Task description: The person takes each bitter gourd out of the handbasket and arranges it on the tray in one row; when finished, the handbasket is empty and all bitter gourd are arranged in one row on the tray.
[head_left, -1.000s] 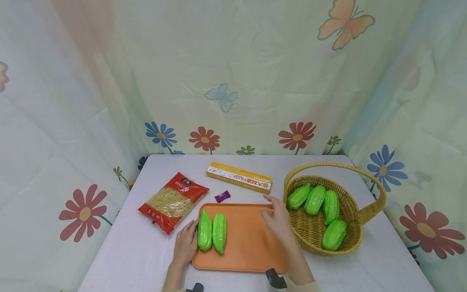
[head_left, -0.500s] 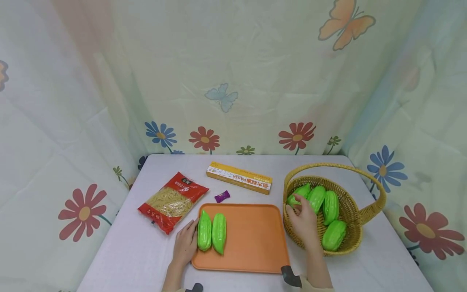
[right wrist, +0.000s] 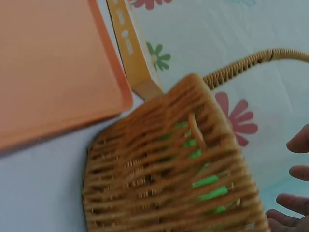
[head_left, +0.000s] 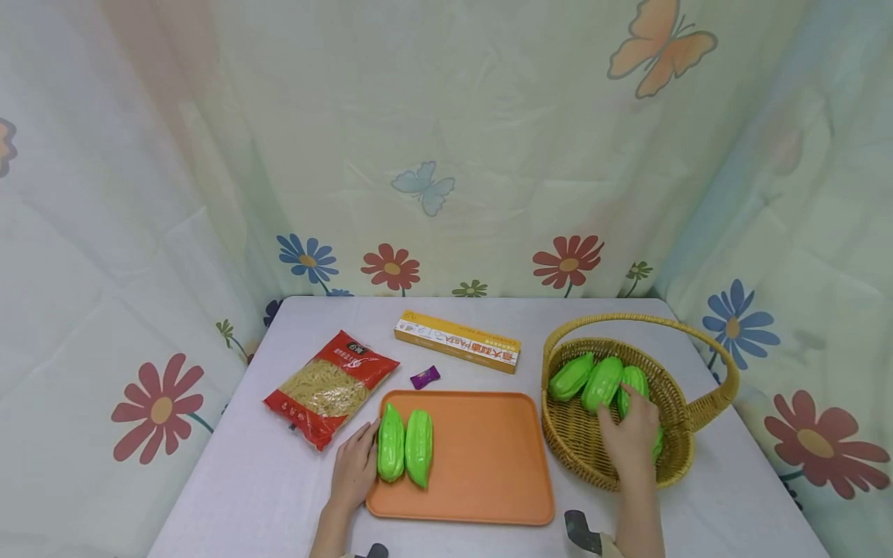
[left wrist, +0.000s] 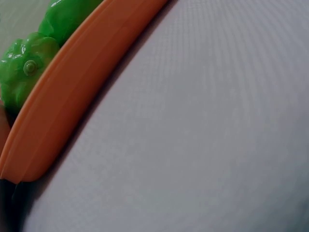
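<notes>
Two glossy green bitter melons [head_left: 419,448] lie side by side at the left end of an orange tray [head_left: 488,457]. My left hand [head_left: 354,466] rests along the tray's left edge, fingers straight, close beside the outer melon. On the right stands a wicker basket [head_left: 577,442] with several more bitter melons [head_left: 602,384] inside. Reaching into it, my right hand [head_left: 633,434] is over the rightmost melons, fingers spread and partly covering them. In the right wrist view its fingers [right wrist: 294,203] show apart beyond the basket's wall, with nothing between them.
A red bag of pasta [head_left: 333,387] lies left of the tray. Behind the tray are a small purple-wrapped candy [head_left: 425,377] and a yellow pasta box [head_left: 457,342]. The basket's tall handle [head_left: 649,318] arches over its far side. A flowered curtain [head_left: 446,116] surrounds the table.
My right hand has moved right, from above the tray's right end, past the basket's left melons, to the ones on its right. The left hand has stayed in place.
</notes>
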The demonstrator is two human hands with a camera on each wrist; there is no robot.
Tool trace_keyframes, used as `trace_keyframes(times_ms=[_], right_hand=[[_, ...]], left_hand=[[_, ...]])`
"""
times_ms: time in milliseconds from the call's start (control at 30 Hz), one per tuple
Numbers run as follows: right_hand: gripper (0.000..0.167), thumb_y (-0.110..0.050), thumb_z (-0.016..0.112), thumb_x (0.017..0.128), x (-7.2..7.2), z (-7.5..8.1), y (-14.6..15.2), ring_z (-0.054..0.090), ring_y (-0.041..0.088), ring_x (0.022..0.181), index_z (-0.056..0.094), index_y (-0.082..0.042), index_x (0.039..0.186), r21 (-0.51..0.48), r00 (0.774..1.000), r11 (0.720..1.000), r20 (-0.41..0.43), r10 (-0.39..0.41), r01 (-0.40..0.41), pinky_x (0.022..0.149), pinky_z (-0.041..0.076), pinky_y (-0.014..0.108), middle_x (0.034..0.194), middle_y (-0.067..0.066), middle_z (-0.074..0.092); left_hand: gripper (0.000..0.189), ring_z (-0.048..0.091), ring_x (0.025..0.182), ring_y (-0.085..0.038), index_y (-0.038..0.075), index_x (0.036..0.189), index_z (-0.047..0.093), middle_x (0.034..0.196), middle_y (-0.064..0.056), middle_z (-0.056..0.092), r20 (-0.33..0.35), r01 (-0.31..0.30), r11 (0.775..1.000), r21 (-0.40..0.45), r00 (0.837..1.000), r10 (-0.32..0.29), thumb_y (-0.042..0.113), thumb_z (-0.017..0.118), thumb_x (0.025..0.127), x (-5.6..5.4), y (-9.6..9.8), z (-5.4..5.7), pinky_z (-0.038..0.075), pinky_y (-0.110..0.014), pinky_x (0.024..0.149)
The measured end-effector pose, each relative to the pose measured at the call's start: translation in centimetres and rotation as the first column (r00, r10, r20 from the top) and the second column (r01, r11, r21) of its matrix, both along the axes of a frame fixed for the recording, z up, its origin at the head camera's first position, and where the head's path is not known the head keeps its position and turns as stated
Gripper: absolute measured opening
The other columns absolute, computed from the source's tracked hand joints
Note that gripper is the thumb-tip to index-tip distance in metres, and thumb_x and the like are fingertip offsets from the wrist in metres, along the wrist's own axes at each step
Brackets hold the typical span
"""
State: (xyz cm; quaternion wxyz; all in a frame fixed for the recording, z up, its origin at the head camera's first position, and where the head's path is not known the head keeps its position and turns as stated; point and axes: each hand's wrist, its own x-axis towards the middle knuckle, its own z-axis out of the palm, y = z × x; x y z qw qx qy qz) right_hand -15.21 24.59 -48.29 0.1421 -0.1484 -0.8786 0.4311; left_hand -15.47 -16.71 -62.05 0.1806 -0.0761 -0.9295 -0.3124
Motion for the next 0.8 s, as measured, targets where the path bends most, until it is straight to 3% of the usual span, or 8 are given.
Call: trace_keyframes(times_ms=[333, 567, 800], right_hand=[[0.061, -0.017, 0.045, 0.089, 0.5, -1.8, 2.6, 0.013, 0.052, 0.122, 0.020, 0.005, 0.141, 0.023, 0.991, 0.996, 0.106, -0.085, 0.083, 0.089, 0.026, 0.065, 0.134, 0.036, 0.015], [0.062, -0.012, 0.048, 0.088, 0.6, -2.4, 3.1, 0.012, 0.052, 0.119, 0.020, 0.010, 0.139, 0.119, 0.987, 0.990, 0.138, -0.087, 0.071, 0.088, 0.025, 0.065, 0.131, 0.038, 0.014], [0.060, -0.012, 0.051, 0.086, 0.7, -3.3, 3.3, 0.019, 0.056, 0.108, 0.025, 0.013, 0.134, 0.211, 0.981, 0.976, 0.167, -0.096, 0.059, 0.078, 0.030, 0.064, 0.125, 0.043, 0.017]], left_hand=[[0.040, 0.044, 0.120, -0.032, 0.008, 0.132, 0.050, 0.129, -0.016, 0.051, 0.083, -0.001, 1.000, 0.015, 0.997, 0.000, 0.010, 0.049, 0.092, 0.0, 0.0, 0.3, 0.032, -0.051, 0.098], [0.041, 0.042, 0.123, -0.029, 0.011, 0.133, 0.048, 0.131, -0.014, 0.050, 0.118, -0.007, 0.999, 0.037, 0.993, 0.003, 0.012, 0.047, 0.093, 0.0, 0.0, 0.3, 0.029, -0.050, 0.100], [0.041, 0.041, 0.123, -0.029, 0.012, 0.134, 0.048, 0.131, -0.014, 0.049, 0.125, -0.008, 0.999, 0.038, 0.992, 0.003, 0.012, 0.047, 0.093, 0.1, -0.1, 0.3, 0.029, -0.050, 0.101]])
